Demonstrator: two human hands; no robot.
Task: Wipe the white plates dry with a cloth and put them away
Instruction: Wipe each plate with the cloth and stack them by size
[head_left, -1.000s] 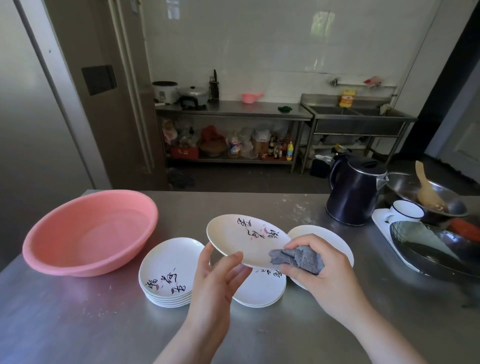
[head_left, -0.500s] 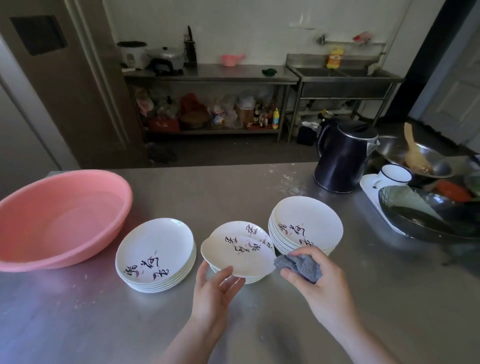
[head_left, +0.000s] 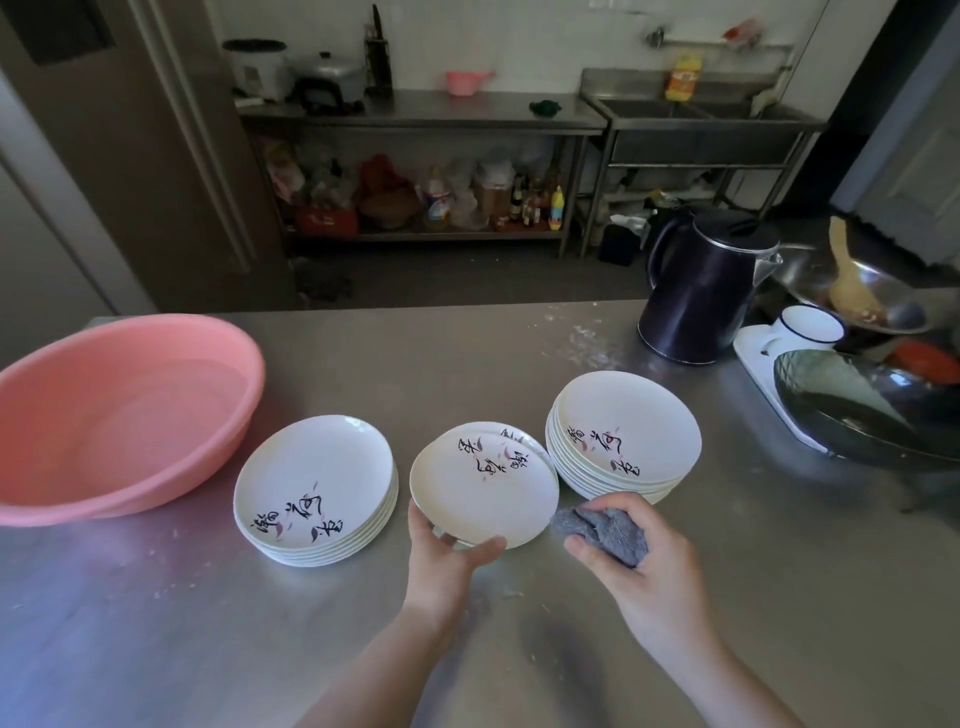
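My left hand (head_left: 447, 561) grips the near rim of a white plate (head_left: 480, 488) with black brush writing, held low over another plate in the middle of the steel counter (head_left: 156, 623). My right hand (head_left: 639, 566) holds a crumpled grey cloth (head_left: 602, 527) just right of that plate, not touching it. A stack of several white plates (head_left: 314, 486) sits to the left. A taller stack of white plates (head_left: 623, 436) sits to the right.
A pink basin (head_left: 119, 410) stands at the counter's left. At the right are a dark kettle (head_left: 701, 291), a white mug (head_left: 805, 327) on a white tray, a wok (head_left: 862, 410) and a steel bowl with a wooden spatula (head_left: 847, 286).
The plate in my left hand has come down from chest height to just above the middle plates. The cloth has come off the plate and sits beside it.
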